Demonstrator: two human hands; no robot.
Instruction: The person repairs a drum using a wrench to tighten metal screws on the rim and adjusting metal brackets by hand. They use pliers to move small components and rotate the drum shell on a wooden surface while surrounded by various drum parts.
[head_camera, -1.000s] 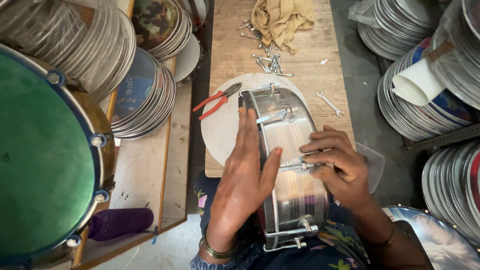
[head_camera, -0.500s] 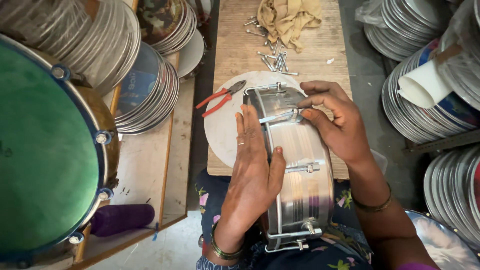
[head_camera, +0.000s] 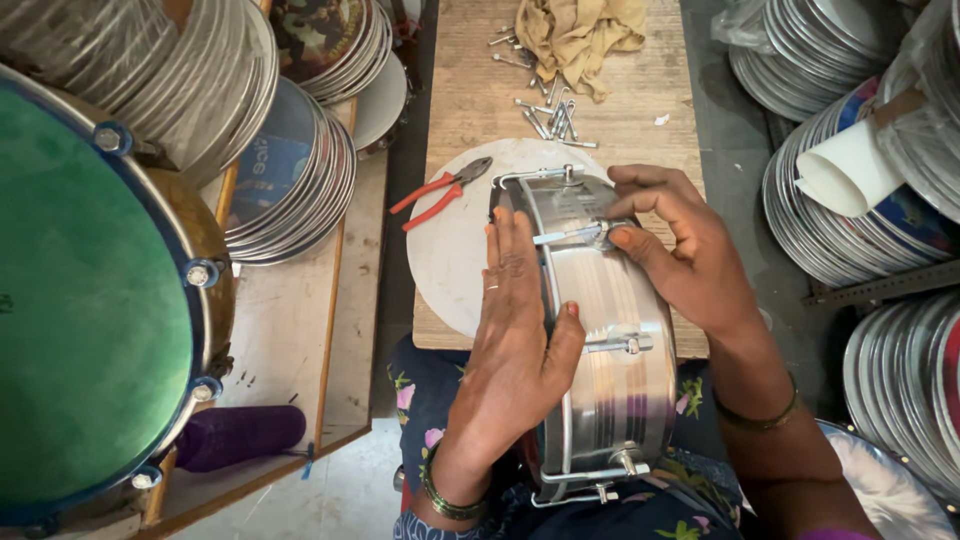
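Observation:
A shiny metal drum shell (head_camera: 610, 330) with tension rods along its side stands on edge between my lap and the wooden bench (head_camera: 640, 110). My left hand (head_camera: 515, 340) lies flat against its left face, thumb over the rim. My right hand (head_camera: 680, 245) rests on the upper right of the shell, fingertips pinching a tension rod fitting near the top. A round white drumhead (head_camera: 450, 240) lies on the bench under the shell's far end.
Red-handled pliers (head_camera: 440, 190) lie on the drumhead. Loose bolts (head_camera: 550, 115) and a tan rag (head_camera: 580, 35) sit farther up the bench. A large green-headed drum (head_camera: 90, 290) fills the left. Stacks of metal hoops (head_camera: 290, 180) and drumheads (head_camera: 850, 190) flank both sides.
My right hand has moved from the shell's middle up to a rod fitting near the top. My left hand slid slightly higher along the shell's left face.

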